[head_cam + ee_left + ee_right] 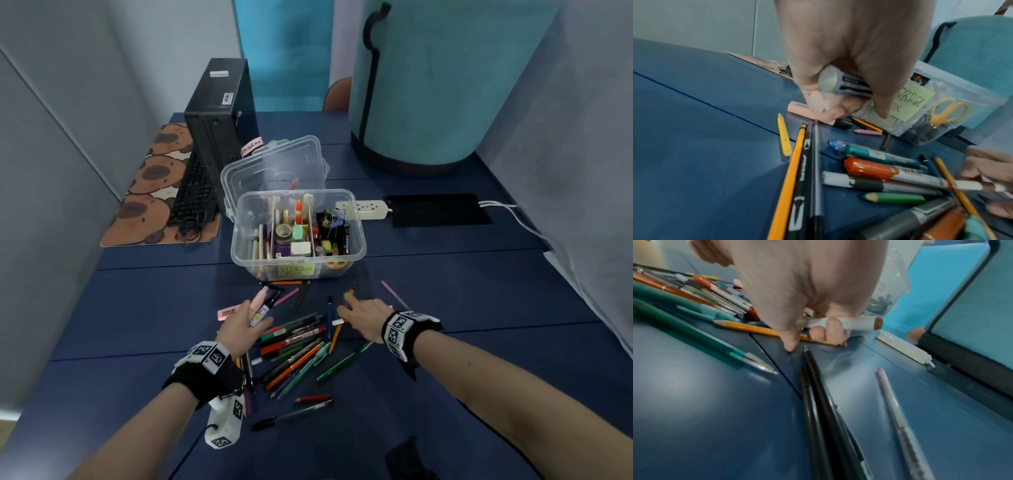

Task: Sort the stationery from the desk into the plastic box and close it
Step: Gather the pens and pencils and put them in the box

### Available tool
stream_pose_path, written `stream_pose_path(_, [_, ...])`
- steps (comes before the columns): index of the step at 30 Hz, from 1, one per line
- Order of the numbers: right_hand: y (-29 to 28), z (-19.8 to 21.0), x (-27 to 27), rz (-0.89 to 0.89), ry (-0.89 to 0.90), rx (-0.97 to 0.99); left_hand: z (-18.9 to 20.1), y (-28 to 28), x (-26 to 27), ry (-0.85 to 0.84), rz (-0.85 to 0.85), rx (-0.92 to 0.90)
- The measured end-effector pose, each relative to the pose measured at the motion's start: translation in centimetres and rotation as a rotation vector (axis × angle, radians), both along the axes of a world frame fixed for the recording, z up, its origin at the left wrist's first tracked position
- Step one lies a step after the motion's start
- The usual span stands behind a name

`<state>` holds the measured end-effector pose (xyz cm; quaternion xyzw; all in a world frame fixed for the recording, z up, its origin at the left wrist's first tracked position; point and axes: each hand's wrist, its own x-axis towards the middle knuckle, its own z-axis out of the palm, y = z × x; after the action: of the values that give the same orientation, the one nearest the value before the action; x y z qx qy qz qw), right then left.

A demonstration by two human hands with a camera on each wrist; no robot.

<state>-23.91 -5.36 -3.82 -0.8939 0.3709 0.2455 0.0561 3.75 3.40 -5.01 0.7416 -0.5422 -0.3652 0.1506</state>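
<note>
A clear plastic box (356, 222) stands mid-desk, its lid (274, 164) tipped open behind it and a green "STORAGE BOX" note (296, 270) on its front wall. Its compartments hold tape, erasers, clips and some pens. In front of it lies a loose pile of pens, markers and pencils (298, 346). My left hand (251, 315) hovers at the pile's left and grips a pink-capped marker and a white marker (849, 84). At the pile's right, my right hand (356, 308) curls its fingers round a white marker with a brown end (859, 322), low over the desk.
A pink eraser (227, 313) lies left of my left hand. A black computer tower (219, 113), a keyboard (191, 192) and a patterned mat (144, 202) fill the far left. A power strip (363, 209) sits right of the box, a teal padded drum (428, 85) behind it.
</note>
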Motion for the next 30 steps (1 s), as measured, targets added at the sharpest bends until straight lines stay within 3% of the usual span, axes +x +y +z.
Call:
stream_pose_path(5, [-0.6,0.3,0.8,0.014,-0.080,0.015,0.2,-0.5,-0.4,0.005,0.001,-0.019])
stream_pose_path(10, [-1.4,-0.2,2.6,0.047,-0.025,0.082,-0.2,-0.6,0.2,-0.026,0.033,-0.015])
stream_pose_path(14, [-2.2,-0.1,2.3,-0.052,-0.142,0.108,0.1,-0.5,0.2,-0.034,0.061,-0.019])
stream_pose_path(17, [-2.7,-0.1,1.7,-0.072,-0.132,0.148,-0.4,-0.5,0.5,-0.026,0.055,-0.016])
stream_pose_path(24, [-3.1,0.2,1.3,0.088,-0.066,0.104,-0.5,-0.6,-0.6,0.017,0.063,-0.001])
stream_pose_path(30, [-2.6,1.1,0.2,0.191,-0.138,0.002,-0.1,-1.0,-0.3,0.016,0.060,-0.015])
